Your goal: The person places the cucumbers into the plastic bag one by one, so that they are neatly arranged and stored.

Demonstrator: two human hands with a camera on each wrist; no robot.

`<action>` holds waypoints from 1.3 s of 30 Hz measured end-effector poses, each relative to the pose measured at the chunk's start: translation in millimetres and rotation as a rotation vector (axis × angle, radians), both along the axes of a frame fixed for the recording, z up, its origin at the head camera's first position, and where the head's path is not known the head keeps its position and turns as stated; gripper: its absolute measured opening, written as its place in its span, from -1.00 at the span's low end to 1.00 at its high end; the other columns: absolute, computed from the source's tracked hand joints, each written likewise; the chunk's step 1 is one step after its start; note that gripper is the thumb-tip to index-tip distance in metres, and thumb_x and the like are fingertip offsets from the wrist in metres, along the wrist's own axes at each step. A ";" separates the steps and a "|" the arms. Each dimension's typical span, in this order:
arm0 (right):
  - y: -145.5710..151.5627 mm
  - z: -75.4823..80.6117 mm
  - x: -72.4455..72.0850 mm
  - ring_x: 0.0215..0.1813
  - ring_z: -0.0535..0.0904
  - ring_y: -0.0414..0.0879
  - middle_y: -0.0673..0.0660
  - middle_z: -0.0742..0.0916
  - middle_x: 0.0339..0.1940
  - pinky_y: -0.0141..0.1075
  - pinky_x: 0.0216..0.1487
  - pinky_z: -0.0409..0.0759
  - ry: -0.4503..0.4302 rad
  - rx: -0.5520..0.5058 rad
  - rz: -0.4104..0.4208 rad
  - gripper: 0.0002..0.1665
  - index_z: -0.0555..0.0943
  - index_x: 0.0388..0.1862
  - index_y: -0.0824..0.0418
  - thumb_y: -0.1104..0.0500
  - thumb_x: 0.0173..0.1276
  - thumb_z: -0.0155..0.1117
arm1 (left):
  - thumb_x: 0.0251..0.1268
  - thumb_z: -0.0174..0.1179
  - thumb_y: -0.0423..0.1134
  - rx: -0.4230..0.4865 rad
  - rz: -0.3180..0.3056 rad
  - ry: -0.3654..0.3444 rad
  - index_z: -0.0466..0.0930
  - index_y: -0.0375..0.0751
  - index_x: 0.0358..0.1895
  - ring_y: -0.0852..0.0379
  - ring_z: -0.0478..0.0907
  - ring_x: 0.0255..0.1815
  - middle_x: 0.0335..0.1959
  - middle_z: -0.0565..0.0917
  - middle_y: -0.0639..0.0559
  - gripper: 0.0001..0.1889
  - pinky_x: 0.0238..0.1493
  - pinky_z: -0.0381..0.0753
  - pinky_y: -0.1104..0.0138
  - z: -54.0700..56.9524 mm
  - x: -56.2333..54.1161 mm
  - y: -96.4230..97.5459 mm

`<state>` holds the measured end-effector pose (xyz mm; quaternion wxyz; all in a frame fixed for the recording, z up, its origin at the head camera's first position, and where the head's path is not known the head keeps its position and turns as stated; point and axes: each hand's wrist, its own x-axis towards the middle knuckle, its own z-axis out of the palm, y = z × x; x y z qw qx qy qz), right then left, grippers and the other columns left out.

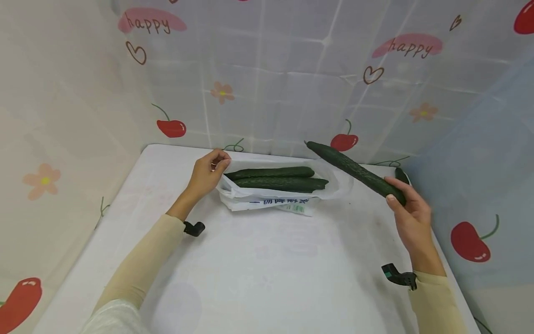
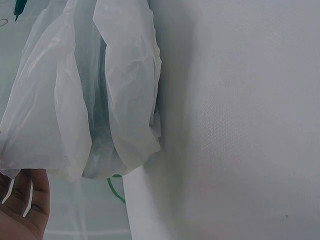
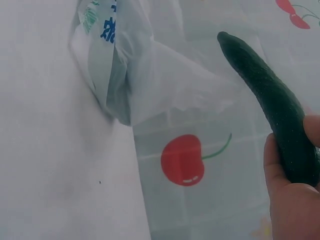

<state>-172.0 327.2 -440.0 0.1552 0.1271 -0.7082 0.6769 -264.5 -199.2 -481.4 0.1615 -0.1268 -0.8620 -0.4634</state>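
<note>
A white plastic bag (image 1: 238, 202) with blue printing lies on its side at the back of the table. Two dark green cucumbers (image 1: 271, 173) show side by side within its opened-out mouth. At the bag's left end, my left hand (image 1: 206, 171) pinches the edge of the plastic, and the left wrist view has its fingers (image 2: 39, 200) at the bag's rim. My right hand (image 1: 413, 222) grips another cucumber (image 1: 354, 169) by one end, holding it raised and slanted. Its far tip points up and left, above the bag's right side.
One more cucumber (image 1: 401, 175) lies at the table's back right corner, partly hidden behind my right hand. Cloth-like printed sheets (image 1: 283, 102) with cherries and flowers enclose the white table (image 1: 258, 273) at the back and sides.
</note>
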 end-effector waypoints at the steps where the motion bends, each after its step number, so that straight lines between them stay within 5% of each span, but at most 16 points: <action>1: -1.8 0.3 -1.5 0.37 0.49 -0.08 0.07 0.58 0.41 -0.54 0.32 0.56 0.010 0.021 0.016 -0.50 0.47 0.48 0.51 0.50 0.60 0.11 | 0.66 0.21 -0.14 0.001 0.000 0.002 0.66 -0.14 0.06 0.06 0.62 -0.07 -0.10 0.74 -0.10 -0.83 -0.06 0.49 0.47 -0.3 -0.2 -0.1; 11: -20.4 8.4 -18.8 0.26 0.58 -0.16 0.04 0.66 0.39 -0.57 0.29 0.58 0.133 0.211 0.149 -0.49 0.49 0.46 0.52 0.56 0.56 0.11 | 0.67 0.21 -0.13 -0.012 -0.003 0.000 0.66 -0.14 0.07 0.02 0.65 -0.03 -0.08 0.74 -0.10 -0.82 -0.01 0.54 0.39 1.1 0.3 0.0; 21: -37.5 18.5 -31.9 0.18 0.59 -0.19 0.02 0.64 0.40 -0.58 0.24 0.60 0.120 0.292 0.240 -0.50 0.50 0.45 0.48 0.54 0.58 0.10 | 0.67 0.21 -0.12 -0.007 0.000 -0.001 0.67 -0.12 0.07 0.04 0.65 -0.02 -0.09 0.74 -0.08 -0.82 -0.02 0.55 0.39 0.0 -2.8 -0.9; 28: -56.1 23.3 -38.3 0.05 0.56 -0.24 0.04 0.64 0.42 -0.62 -0.02 0.57 0.164 0.353 0.317 -0.49 0.50 0.45 0.49 0.58 0.56 0.09 | 0.66 0.22 -0.13 -0.016 -0.001 0.009 0.67 -0.09 0.05 0.07 0.67 -0.03 -0.11 0.75 -0.04 -0.85 0.00 0.59 0.37 0.9 -4.3 -0.8; 33: -69.5 23.4 -43.7 0.22 0.60 -0.24 0.01 0.62 0.43 -0.59 0.29 0.59 0.152 0.388 0.322 -0.49 0.52 0.45 0.44 0.56 0.56 0.11 | 0.66 0.22 -0.14 -0.018 -0.006 0.005 0.67 -0.10 0.05 0.07 0.67 -0.04 -0.11 0.75 -0.05 -0.84 0.00 0.60 0.35 3.0 -4.2 -0.6; 39: -85.8 18.5 -52.7 0.21 0.59 -0.24 0.15 0.61 0.41 -0.60 0.30 0.58 0.104 0.421 0.352 -0.48 0.52 0.47 0.37 0.51 0.59 0.14 | 0.66 0.22 -0.16 -0.028 -0.002 -0.001 0.67 -0.11 0.05 0.09 0.64 -0.06 -0.13 0.74 -0.04 -0.86 -0.01 0.59 0.38 3.5 -3.0 -1.3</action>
